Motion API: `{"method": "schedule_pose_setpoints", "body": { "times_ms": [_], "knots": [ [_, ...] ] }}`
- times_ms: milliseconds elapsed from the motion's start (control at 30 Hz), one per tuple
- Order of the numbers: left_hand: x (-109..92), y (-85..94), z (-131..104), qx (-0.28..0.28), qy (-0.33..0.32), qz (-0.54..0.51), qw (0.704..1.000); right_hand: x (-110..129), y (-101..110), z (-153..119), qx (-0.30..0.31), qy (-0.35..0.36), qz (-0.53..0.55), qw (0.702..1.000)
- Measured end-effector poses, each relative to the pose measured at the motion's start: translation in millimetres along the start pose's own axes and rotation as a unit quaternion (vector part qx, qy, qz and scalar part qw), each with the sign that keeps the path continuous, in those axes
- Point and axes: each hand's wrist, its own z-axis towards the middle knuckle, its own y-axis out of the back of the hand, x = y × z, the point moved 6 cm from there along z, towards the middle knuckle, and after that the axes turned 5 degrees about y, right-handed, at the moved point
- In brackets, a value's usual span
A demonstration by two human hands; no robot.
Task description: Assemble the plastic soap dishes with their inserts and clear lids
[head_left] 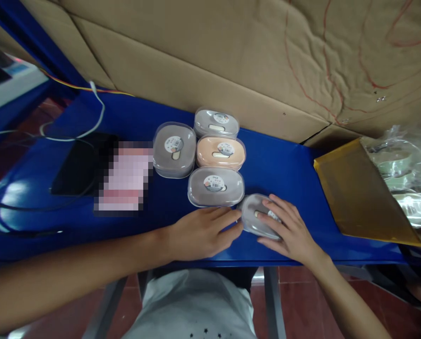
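Observation:
My right hand (289,228) lies over a grey oval box with a clear lid (250,214), fingers spread across its top and gripping it near the table's front edge. The box is turned at a slant, and the hand partly covers its round label. My left hand (208,233) is closed, its fingertips pinching the left end of the same box. Just behind my left hand stands another grey oval box (213,183). Beyond it are a peach box (219,150), a grey box (215,123) at the back and a rounder grey box (175,155) on the left.
A cardboard carton (354,197) on the right holds plastic-wrapped, pale green items (395,165). At left on the blue table (277,155) lie a black flat object (76,165), a blurred pink patch (127,176) and cables (99,113). Cardboard (196,52) lines the back.

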Motion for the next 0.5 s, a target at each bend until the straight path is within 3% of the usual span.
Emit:
{"method": "schedule_pose_setpoints", "body": {
  "times_ms": [67,133,233,300,433,500],
  "knots": [
    [4,14.0,3,-0.046,0.000,0.052,0.998,-21,4,0,0.004,-0.029,-0.026,0.999],
    [16,26.1,7,-0.070,0.055,0.114,0.990,-43,14,3,0.000,-0.081,-0.084,0.993],
    [36,32.9,11,-0.056,0.145,0.162,0.974,-57,35,20,-0.058,-0.146,-0.111,0.981],
    [40,30.0,12,-0.042,0.146,0.146,0.977,-45,38,42,-0.065,-0.118,-0.051,0.990],
    [33,18.7,11,-0.030,0.087,0.049,0.995,-6,10,83,0.021,0.027,0.073,0.997],
    [33,15.5,9,-0.030,0.088,0.009,0.996,0,0,90,0.006,0.046,0.112,0.993]
  ]
}}
